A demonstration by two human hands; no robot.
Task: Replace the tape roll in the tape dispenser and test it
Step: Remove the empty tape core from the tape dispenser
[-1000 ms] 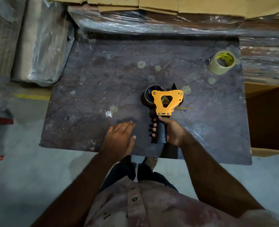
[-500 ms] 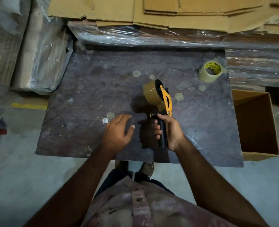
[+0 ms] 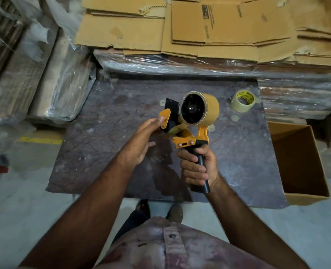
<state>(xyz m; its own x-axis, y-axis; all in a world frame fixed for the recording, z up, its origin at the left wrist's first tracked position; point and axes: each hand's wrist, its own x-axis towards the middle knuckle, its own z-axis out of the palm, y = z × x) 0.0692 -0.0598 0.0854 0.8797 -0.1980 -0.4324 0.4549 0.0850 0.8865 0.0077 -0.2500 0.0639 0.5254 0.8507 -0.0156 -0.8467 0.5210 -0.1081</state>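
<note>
My right hand (image 3: 196, 167) grips the black handle of the orange tape dispenser (image 3: 188, 140) and holds it up above the dark table (image 3: 106, 148). A brown tape roll (image 3: 209, 109) sits on the dispenser's hub, its open side facing me. My left hand (image 3: 143, 140) reaches in from the left with straight fingers, and its fingertips touch the orange flap at the dispenser's front end. A second, paler tape roll (image 3: 243, 100) with a yellow printed core lies on the table's far right corner.
An open cardboard box (image 3: 300, 162) stands on the floor to the right of the table. Flattened cartons (image 3: 199, 26) lie on plastic-wrapped stacks behind it, and more wrapped bundles (image 3: 44, 78) lie at the left. My feet show below the near table edge.
My right hand has lifted the dispenser off the table and turned it so the roll's open side faces me. My left hand left the table and rose to the dispenser's front flap.
</note>
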